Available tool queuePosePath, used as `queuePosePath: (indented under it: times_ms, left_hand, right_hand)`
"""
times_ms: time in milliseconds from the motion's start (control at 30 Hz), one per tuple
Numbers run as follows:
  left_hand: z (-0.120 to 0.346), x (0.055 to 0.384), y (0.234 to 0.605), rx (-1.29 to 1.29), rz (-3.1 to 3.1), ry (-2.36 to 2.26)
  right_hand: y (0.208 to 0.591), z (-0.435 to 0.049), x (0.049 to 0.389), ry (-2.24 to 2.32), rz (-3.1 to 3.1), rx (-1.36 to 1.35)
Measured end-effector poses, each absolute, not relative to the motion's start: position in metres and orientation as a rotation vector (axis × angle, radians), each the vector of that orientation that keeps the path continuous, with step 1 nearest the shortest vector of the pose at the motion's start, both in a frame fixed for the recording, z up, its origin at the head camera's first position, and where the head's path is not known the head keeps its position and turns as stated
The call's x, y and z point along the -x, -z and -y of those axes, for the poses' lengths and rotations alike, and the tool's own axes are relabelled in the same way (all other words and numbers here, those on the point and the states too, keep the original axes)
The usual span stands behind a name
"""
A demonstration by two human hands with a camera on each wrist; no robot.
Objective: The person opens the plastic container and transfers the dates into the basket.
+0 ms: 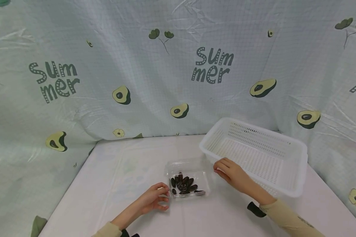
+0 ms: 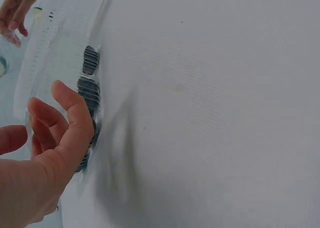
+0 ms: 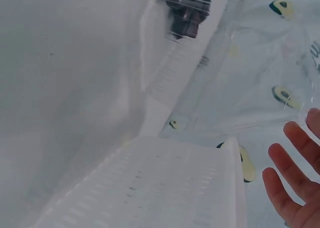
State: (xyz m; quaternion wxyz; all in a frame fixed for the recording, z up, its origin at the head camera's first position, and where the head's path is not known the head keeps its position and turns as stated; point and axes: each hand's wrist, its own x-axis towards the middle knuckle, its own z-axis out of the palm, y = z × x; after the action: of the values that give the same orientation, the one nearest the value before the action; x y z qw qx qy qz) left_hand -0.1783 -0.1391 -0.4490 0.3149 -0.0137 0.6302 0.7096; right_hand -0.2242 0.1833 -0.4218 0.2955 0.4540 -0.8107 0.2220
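A clear plastic clamshell box (image 1: 204, 180) stands mid-table with its lid (image 1: 185, 164) raised at the back. Several dark brown dates (image 1: 191, 181) lie inside, and their dark shapes (image 2: 89, 92) show through the ribbed wall in the left wrist view. My left hand (image 1: 152, 198) is at the box's left side, fingers loosely bent, fingertips right at its edge. To the right of the box, my right hand (image 1: 232, 175) hovers by the front rim of a white basket, its fingers (image 3: 287, 175) spread and holding nothing.
The white perforated plastic basket (image 1: 299, 164) stands at the back right, set at an angle, and overlaps my right hand in the head view. A white cloth covers the table (image 1: 112, 184). Behind it hangs a sheet (image 1: 154, 72) printed with avocados.
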Motion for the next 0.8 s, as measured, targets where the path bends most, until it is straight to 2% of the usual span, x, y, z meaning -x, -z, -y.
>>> queuePosePath:
  times_ms: [533,800]
  left_hand:
    - [0.145,0.185,0.446,0.002,-1.764,-1.754]
    - [0.141,0.194,0.442,0.065,-2.047,-1.734]
  right_hand:
    - [0.403,-0.164,0.247,-1.002,2.285,-0.946]
    - [0.397,-0.157,0.255,-1.083,2.333,-0.798]
